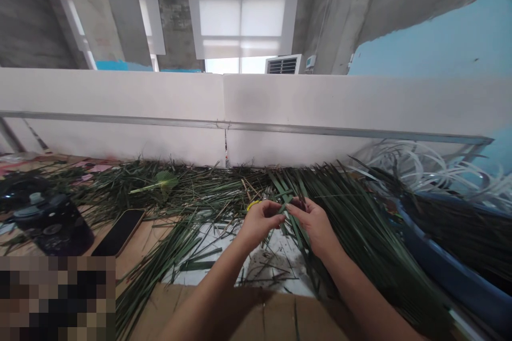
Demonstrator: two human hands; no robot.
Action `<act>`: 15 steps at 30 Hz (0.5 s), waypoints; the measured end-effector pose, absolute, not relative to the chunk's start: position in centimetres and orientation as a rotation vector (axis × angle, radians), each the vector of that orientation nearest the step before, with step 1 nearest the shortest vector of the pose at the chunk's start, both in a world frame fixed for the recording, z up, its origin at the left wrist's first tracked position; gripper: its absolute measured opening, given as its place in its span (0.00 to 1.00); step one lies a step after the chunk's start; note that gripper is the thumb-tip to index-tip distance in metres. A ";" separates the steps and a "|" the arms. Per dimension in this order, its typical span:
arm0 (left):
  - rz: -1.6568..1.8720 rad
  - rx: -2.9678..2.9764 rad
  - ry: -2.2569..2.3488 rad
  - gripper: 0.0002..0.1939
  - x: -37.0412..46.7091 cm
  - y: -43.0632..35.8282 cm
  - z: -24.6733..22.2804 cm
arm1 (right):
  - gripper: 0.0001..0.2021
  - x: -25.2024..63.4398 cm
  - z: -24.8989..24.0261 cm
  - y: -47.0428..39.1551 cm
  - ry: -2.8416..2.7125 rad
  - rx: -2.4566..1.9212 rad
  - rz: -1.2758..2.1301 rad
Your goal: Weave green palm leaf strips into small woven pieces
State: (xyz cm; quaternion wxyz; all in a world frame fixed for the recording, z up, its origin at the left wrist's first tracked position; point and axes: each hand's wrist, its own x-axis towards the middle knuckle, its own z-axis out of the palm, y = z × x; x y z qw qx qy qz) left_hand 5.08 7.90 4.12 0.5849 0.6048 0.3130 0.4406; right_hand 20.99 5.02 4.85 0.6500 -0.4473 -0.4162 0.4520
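My left hand and my right hand meet over the middle of the table, fingertips closed on green leaf strips. Thumb and index finger of each hand pinch the strips where they cross. Some strips run down below my right hand toward the table edge. Behind my left hand a bit of yellow handle shows; the rest of that tool is hidden. Underneath lies a white sheet sprinkled with short leaf scraps. A thick bundle of long green leaves lies right of my right hand.
Cut strips lie to the left, with a fan-shaped leaf behind them. A phone and a dark bottle stand further left. On the right are a blue tub and coiled white strips. A white partition closes the back.
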 end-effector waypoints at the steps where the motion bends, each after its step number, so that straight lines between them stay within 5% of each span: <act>1: 1.022 1.365 0.713 0.15 5.1 7.8 4.3 | 0.23 21.0 4.7 5.1 -0.944 -1.004 1.048; 15: 0.966 1.193 0.664 0.26 4.8 7.2 5.6 | 0.18 20.5 5.0 4.6 -0.847 -0.949 1.125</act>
